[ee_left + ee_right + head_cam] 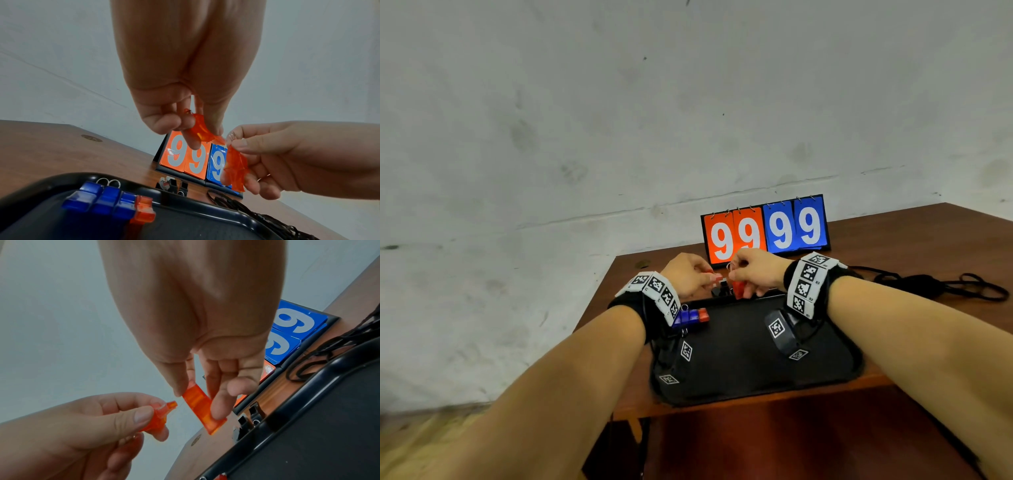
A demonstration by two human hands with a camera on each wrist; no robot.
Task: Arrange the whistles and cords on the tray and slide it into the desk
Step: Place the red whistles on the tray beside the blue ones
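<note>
Above the far rim of the black tray [739,349] my two hands meet, each pinching a translucent orange whistle. My left hand [702,278] holds one orange whistle [202,129] between thumb and fingers. My right hand [744,279] holds the other orange whistle [202,408] upright. At the tray's far-left corner three blue whistles [102,201] and one orange whistle [144,211] lie side by side. Black whistles [172,186] sit on the desk just behind the tray. A tangle of black cords [924,284] lies on the desk to the right.
A flip scoreboard [765,229] reading 99 99 stands behind the hands near the wall. The brown desk [945,240] ends at its left edge close to the tray. The tray overhangs the desk's front edge slightly. A grey wall rises behind.
</note>
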